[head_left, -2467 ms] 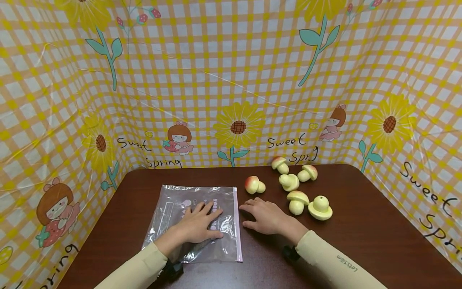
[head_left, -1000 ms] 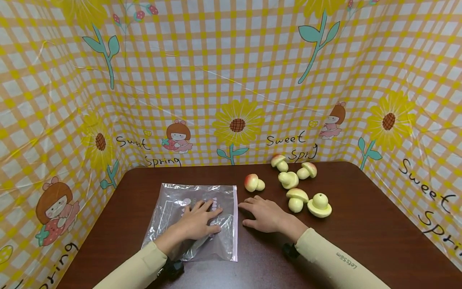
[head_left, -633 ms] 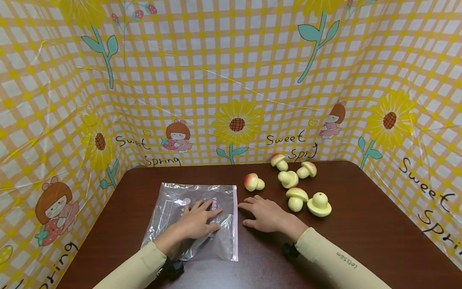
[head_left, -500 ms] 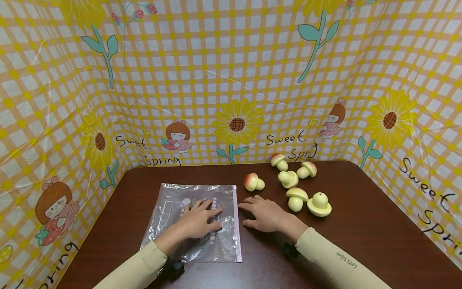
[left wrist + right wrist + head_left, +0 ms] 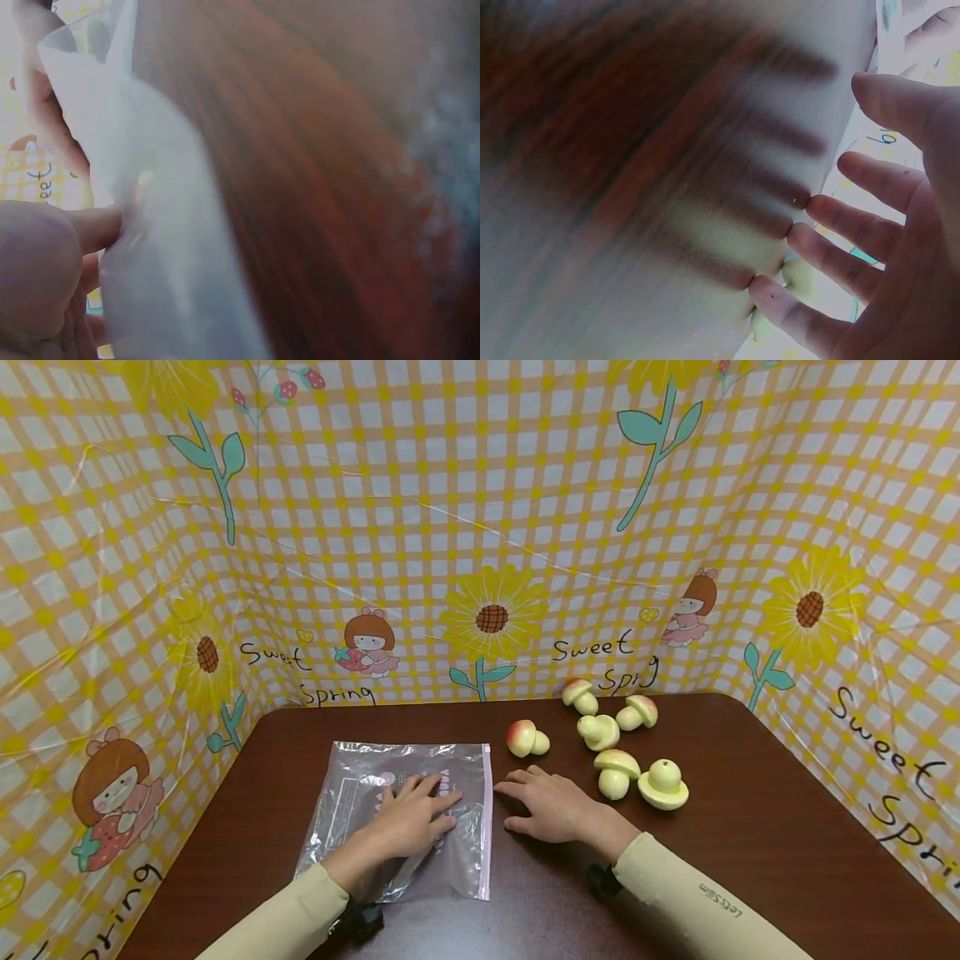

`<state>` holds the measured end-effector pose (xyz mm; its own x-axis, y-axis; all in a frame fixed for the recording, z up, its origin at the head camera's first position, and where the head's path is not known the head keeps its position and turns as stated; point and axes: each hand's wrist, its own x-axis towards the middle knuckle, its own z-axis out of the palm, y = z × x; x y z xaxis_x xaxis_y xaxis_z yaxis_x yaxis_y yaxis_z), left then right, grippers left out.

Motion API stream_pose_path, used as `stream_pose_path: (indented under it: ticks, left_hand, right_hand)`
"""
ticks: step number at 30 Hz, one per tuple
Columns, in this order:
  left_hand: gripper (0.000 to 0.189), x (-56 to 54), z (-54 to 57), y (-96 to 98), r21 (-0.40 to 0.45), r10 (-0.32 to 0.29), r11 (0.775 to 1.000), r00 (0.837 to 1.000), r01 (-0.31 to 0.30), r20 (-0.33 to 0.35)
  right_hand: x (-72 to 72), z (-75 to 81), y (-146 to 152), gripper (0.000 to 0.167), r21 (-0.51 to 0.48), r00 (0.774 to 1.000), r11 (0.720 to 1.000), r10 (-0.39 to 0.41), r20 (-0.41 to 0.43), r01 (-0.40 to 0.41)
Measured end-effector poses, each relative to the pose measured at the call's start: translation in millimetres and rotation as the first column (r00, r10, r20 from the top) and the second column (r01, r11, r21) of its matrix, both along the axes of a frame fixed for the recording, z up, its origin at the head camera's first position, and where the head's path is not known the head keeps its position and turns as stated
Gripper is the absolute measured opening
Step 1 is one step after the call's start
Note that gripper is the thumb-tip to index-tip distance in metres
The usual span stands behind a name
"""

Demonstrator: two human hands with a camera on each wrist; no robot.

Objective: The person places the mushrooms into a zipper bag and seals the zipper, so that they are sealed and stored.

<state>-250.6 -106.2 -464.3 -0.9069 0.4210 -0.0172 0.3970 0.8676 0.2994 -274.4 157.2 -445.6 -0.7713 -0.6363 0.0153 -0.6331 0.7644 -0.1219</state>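
While the left hand (image 5: 408,823), fingers spread, apparently steadied the bag (image 5: 459,853), the right hand (image 5: 551,808), fingers loosely extended, touched the table (image 5: 735,852).

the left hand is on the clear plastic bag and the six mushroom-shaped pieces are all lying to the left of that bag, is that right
One thing is off: the six mushroom-shaped pieces lie to the right of the clear plastic bag, as the head view shows. The left hand is on the bag.
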Motion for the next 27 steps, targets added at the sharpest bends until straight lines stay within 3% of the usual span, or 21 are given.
stream_pose_path:
  ticks: [11,18,27]
  left_hand:
    - [0.041,-1.7,-2.2,-1.1,0.043,0.005,0.999,1.000,-0.005,-0.002]
    - [0.039,-1.5,3.5,-3.8,0.112,0.021,0.993,0.999,-0.025,0.034]
    - [0.039,-0.2,6.9,-7.1,0.136,0.027,0.990,0.999,-0.032,0.045]
  right_hand:
    - [0.1,-1.0,0.1,0.056,0.013,1.000,1.000,-0.002,0.000,0.002]
    - [0.9,0.3,-0.4,0.060,0.006,1.000,1.000,0.001,0.007,-0.001]
    - [2.7,1.0,0.2,0.064,0.005,1.000,1.000,0.007,0.003,-0.007]
